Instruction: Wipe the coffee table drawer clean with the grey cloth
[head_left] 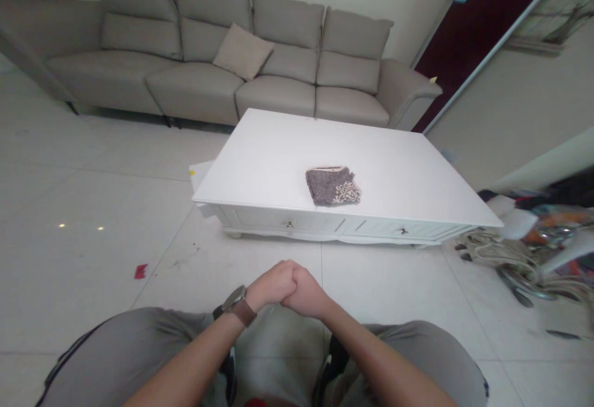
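Between my knees, my left hand and my right hand meet, closed and pressed against each other. Nothing shows sticking out of either one; the inner sides of the fingers are hidden. A watch with a brown strap is on my left wrist. Beyond the hands, a folded grey-brown cloth with a cream pattern at one corner lies near the front edge of the white coffee table. Both hands are apart from the cloth and the table.
A grey sofa with a beige cushion stands behind the table. On the tiled floor at left lies a red scrap. Cluttered items, including a metal-based stand, crowd the right side.
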